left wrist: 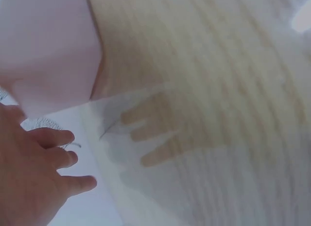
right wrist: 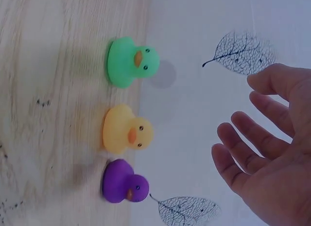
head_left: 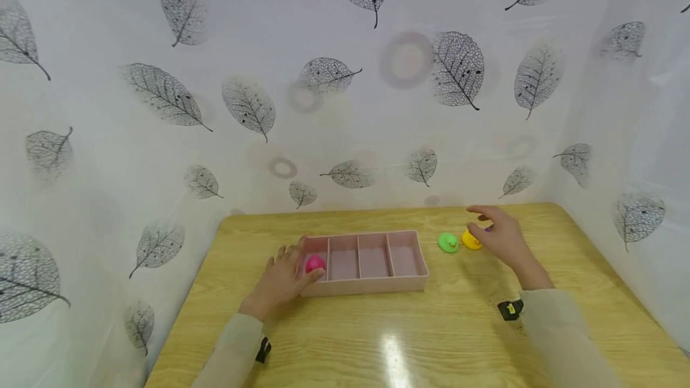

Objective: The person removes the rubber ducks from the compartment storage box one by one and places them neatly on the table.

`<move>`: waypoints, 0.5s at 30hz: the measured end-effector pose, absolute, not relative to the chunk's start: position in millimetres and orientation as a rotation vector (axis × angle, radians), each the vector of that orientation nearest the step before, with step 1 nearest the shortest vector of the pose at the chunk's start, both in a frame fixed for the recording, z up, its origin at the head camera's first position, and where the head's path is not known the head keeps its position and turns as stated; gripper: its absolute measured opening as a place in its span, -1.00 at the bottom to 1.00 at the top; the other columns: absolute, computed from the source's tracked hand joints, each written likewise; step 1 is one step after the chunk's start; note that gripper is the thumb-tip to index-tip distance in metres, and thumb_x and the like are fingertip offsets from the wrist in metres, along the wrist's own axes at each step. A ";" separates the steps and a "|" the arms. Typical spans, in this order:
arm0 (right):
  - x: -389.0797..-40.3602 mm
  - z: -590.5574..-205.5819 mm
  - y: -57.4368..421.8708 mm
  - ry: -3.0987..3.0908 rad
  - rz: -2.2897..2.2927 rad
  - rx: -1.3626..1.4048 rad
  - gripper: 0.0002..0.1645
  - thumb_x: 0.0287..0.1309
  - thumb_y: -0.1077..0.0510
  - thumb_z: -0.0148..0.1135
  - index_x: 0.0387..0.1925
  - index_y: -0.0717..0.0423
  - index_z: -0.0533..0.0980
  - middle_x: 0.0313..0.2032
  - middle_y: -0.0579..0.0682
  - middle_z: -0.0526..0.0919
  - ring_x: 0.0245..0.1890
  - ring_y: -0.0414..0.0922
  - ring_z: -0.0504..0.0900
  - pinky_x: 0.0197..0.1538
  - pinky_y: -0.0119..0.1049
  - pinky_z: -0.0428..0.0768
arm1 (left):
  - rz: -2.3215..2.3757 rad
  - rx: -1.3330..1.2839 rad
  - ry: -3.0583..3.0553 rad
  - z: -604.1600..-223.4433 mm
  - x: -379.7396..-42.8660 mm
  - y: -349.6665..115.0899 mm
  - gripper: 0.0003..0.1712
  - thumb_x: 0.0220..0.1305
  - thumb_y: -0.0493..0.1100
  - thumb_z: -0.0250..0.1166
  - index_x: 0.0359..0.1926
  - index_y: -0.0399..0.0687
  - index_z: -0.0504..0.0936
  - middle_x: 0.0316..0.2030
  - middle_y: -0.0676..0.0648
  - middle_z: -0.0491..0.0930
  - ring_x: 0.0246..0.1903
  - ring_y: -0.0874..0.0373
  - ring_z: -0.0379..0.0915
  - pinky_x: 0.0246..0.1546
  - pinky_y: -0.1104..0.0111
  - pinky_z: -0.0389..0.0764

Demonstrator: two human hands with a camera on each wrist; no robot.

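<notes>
A pale pink tray (head_left: 363,287) with several compartments lies on the table. In its leftmost compartment sits a bright pink, rounded toy (head_left: 315,264); its exact shape is too small to tell. My left hand (head_left: 280,280) rests at the tray's left end, thumb across the front rim, fingers loosely spread. Right of the tray stand a green rubber duck (right wrist: 127,62), a yellow rubber duck (right wrist: 124,130) and a purple rubber duck (right wrist: 120,182) in a row. Above the yellow and purple ducks hovers my right hand (head_left: 504,238), fingers loosely bent, holding nothing.
The wood-grain table (head_left: 345,340) ends at the back against a white curtain (head_left: 345,130) printed with dark leaves, which also hangs at both sides. Small black wrist devices (head_left: 510,309) are worn near both sleeves.
</notes>
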State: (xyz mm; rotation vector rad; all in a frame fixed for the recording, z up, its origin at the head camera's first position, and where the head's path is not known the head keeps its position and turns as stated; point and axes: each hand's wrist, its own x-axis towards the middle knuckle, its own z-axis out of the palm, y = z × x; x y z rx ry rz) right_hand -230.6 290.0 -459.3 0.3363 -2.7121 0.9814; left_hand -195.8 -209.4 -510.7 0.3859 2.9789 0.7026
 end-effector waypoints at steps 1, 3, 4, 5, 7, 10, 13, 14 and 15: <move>-230.2 -457.5 285.5 -2.714 0.983 0.351 -0.49 0.44 0.17 0.28 0.33 0.27 0.52 0.27 0.39 0.56 0.12 0.32 0.61 -0.02 0.10 0.70 | 0.709 0.393 2.972 -509.4 -195.4 -211.0 0.17 0.39 0.50 0.17 0.71 -0.04 -0.04 0.58 -0.30 0.25 0.58 -0.48 0.00 0.49 -0.49 0.03; -229.6 -454.2 275.7 -2.707 0.988 0.388 -0.49 0.44 0.18 0.28 0.33 0.26 0.52 0.27 0.38 0.57 0.11 0.31 0.62 -0.01 0.17 0.67 | 0.731 0.398 2.953 -506.7 -194.4 -214.4 0.20 0.36 0.51 0.21 0.71 -0.03 -0.05 0.59 -0.30 0.23 0.59 -0.49 -0.02 0.48 -0.50 0.02; -229.4 -452.8 270.6 -2.704 0.991 0.404 -0.50 0.44 0.18 0.28 0.33 0.26 0.53 0.27 0.37 0.58 0.11 0.30 0.62 0.00 0.20 0.66 | 0.728 0.400 2.947 -506.0 -194.0 -216.3 0.22 0.34 0.51 0.23 0.71 -0.02 -0.05 0.60 -0.30 0.22 0.58 -0.50 -0.02 0.48 -0.50 0.03; -229.3 -451.5 265.3 -2.697 0.995 0.422 -0.50 0.44 0.18 0.28 0.33 0.26 0.53 0.27 0.36 0.59 0.11 0.29 0.63 0.02 0.23 0.65 | 0.722 0.398 2.942 -505.5 -193.4 -217.9 0.23 0.32 0.52 0.24 0.72 0.00 -0.05 0.60 -0.30 0.20 0.58 -0.50 -0.02 0.48 -0.50 0.04; -229.4 -449.8 253.9 -2.689 1.016 0.461 -0.51 0.44 0.20 0.29 0.32 0.24 0.54 0.26 0.33 0.61 0.10 0.27 0.64 0.03 0.23 0.64 | 0.714 0.401 2.928 -505.6 -192.4 -220.8 0.26 0.30 0.53 0.25 0.72 0.02 -0.07 0.61 -0.32 0.18 0.57 -0.53 -0.03 0.47 -0.50 0.06; -231.1 -449.9 234.0 -2.679 1.034 0.541 -0.53 0.42 0.20 0.30 0.31 0.21 0.56 0.24 0.28 0.64 0.08 0.23 0.66 0.01 0.18 0.66 | 0.706 0.391 2.906 -507.6 -191.1 -224.3 0.27 0.29 0.54 0.26 0.73 0.08 -0.11 0.62 -0.34 0.15 0.57 -0.55 -0.05 0.48 -0.49 0.05; -233.2 -452.3 213.0 -2.674 1.046 0.627 -0.54 0.40 0.21 0.32 0.29 0.17 0.58 0.22 0.23 0.66 0.07 0.20 0.67 -0.01 0.14 0.68 | 0.703 0.387 2.901 -509.8 -190.6 -226.3 0.26 0.30 0.54 0.25 0.73 0.11 -0.13 0.61 -0.39 0.13 0.58 -0.55 -0.08 0.48 -0.50 0.02; -233.6 -453.1 206.2 -2.673 1.050 0.651 -0.54 0.39 0.22 0.33 0.29 0.16 0.59 0.21 0.22 0.67 0.06 0.19 0.68 -0.01 0.13 0.69 | 0.695 0.383 2.904 -510.1 -190.4 -226.9 0.25 0.30 0.54 0.24 0.73 0.11 -0.12 0.61 -0.40 0.12 0.59 -0.54 -0.08 0.50 -0.49 0.01; -233.8 -454.0 199.6 -2.672 1.062 0.674 -0.54 0.38 0.23 0.33 0.28 0.15 0.60 0.21 0.22 0.68 0.06 0.19 0.68 -0.02 0.12 0.69 | 0.688 0.392 2.911 -510.0 -190.4 -226.8 0.25 0.30 0.53 0.24 0.73 0.09 -0.11 0.61 -0.41 0.11 0.59 -0.54 -0.08 0.49 -0.49 0.02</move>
